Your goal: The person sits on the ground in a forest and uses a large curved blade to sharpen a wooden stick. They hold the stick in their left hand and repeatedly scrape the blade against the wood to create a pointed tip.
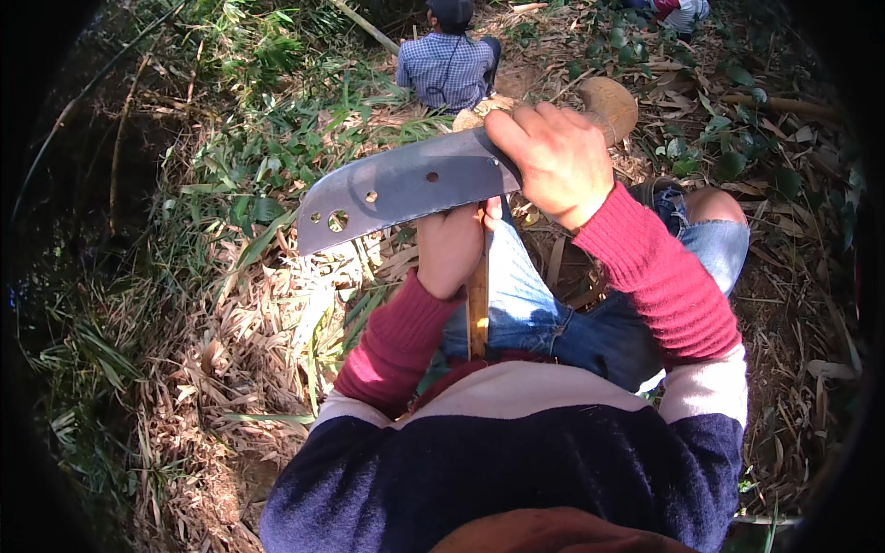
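Note:
My right hand point(553, 157) is closed round the wooden handle point(610, 106) of a machete, near where it meets the metal. Its broad grey blade point(396, 189), pierced by several round holes, stretches left across the view. Below the blade, my left hand point(450, 247) is wrapped round a narrow yellow-brown strip point(477, 318), which looks like split bamboo. From that hand the strip runs down toward my waist, between my jeans-clad legs. The blade hides the strip's upper end and part of my left fingers; whether its edge touches the strip, I cannot tell.
A person in a blue checked shirt point(447, 74) sits just ahead, and part of another person point(684, 14) shows at the top right. Dry leaves point(249, 369) and green plants point(277, 147) cover the ground. A pale pole point(366, 25) slants in from the top.

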`<move>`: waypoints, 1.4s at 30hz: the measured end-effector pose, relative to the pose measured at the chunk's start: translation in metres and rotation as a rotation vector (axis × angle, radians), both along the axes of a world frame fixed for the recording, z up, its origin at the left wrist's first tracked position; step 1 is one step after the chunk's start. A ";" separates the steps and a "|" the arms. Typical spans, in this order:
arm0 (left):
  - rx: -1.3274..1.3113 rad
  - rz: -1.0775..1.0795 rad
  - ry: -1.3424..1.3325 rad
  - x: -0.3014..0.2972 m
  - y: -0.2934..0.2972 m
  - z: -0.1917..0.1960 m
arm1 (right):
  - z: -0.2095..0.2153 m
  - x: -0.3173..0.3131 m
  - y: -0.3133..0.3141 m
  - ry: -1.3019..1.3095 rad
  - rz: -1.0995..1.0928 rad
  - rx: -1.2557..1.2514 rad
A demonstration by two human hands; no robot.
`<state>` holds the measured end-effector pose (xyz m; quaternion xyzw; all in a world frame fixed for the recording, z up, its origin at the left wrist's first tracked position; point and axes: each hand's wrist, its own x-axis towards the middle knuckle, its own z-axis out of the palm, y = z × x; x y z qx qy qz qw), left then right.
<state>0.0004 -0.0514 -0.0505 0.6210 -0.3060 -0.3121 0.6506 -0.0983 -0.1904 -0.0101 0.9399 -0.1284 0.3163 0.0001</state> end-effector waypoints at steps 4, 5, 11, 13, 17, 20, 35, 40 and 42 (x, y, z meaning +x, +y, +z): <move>-0.074 -0.018 0.240 0.008 0.001 0.011 | -0.023 0.008 -0.034 -0.065 -0.113 -0.067; -0.140 -0.014 0.178 -0.003 0.015 0.024 | -0.020 0.008 -0.071 0.214 -0.489 0.086; -0.124 -0.009 0.185 0.014 0.022 0.044 | -0.012 -0.055 -0.145 -0.091 -0.590 0.382; -0.118 -0.043 0.136 0.010 0.018 0.043 | -0.001 -0.030 -0.101 -0.246 -0.381 0.517; -0.099 -0.018 0.146 0.001 0.016 0.046 | 0.011 -0.014 -0.043 -0.252 -0.032 0.553; -0.108 -0.019 0.137 -0.003 0.015 0.051 | 0.019 -0.014 -0.012 -0.245 0.069 0.545; 0.076 -0.046 -0.664 0.000 0.024 0.014 | 0.016 -0.006 0.013 -0.113 0.091 0.100; 0.025 -0.025 -0.398 0.003 0.021 0.011 | 0.014 -0.002 0.016 -0.122 0.091 0.064; 0.051 -0.032 -0.471 0.004 0.019 0.013 | 0.012 -0.003 0.012 -0.120 0.101 0.055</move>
